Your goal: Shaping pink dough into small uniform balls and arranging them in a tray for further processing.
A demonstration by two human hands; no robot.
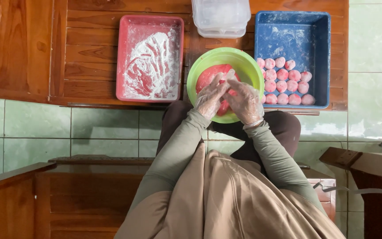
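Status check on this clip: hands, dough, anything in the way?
Both gloved hands, left hand and right hand, closed on pink dough over green bowl. Dough balls rowed in blue tray. Nothing blocking.

I see thin, crinkly clear plastic gloves on the left hand (209,98) and right hand (245,102). The green bowl (248,66) is smooth plastic, the pink dough (209,75) soft and matt. The red tray (150,57) carries powdery flour; the worktop (89,57) is varnished wood, the floor tiles (36,128) glossy.

Single head-worn view, looking straight down from close above onto the wooden table (89,57) and tiled floor (36,128).
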